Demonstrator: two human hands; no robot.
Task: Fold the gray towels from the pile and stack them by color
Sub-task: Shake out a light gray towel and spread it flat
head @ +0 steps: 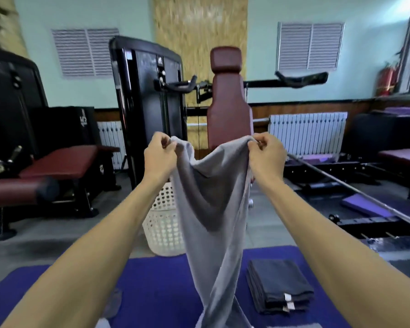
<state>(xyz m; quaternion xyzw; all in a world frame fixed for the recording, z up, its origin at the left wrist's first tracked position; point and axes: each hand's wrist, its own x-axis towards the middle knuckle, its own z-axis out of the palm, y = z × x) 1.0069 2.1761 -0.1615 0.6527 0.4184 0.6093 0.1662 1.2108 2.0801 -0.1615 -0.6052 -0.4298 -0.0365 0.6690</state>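
Left hand point(160, 154) raised at arm's length, fingers pinching the left top corner of the light gray towel point(213, 197). Towel hangs between both hands, sagging in the middle, over the blue mat point(161, 287). Right hand point(266, 153) pinches the right corner, same height. Folded dark gray stack point(278, 284) lies on mat, lower right.

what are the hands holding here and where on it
Both hold one light gray towel by its top edge: the left hand pinches one upper corner, the right hand the other, and it hangs between them.
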